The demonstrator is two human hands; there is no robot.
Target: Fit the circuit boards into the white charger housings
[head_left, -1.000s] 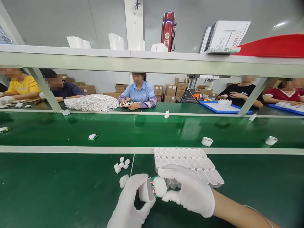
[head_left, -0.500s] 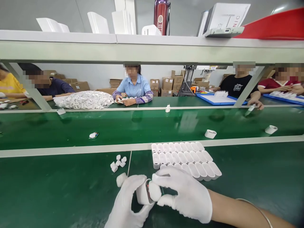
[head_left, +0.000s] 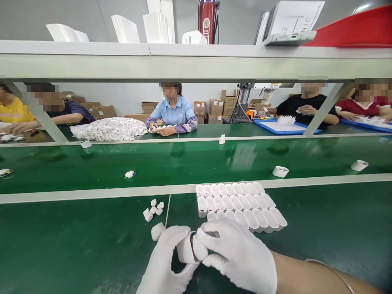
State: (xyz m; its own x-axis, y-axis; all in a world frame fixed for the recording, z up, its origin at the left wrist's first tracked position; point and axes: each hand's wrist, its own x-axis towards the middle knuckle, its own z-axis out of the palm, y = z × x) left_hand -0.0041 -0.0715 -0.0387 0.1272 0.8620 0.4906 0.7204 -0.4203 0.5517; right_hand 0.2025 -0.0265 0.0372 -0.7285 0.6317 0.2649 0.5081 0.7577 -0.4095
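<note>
Left hand: half-curled, gripping white casing.
Right hand: pinching padded board at casing's mouth.
Casing rows: far, right.

White plastic oval housing is lying tilted in left grip, mouth facing right. Circuit board, mostly hidden, is sitting at mouth, reddish sliver showing; rounded white block on it is sticking out, right grip pinching it.

Casings in rows on the bench, right of loose pieces, belt behind.
</note>
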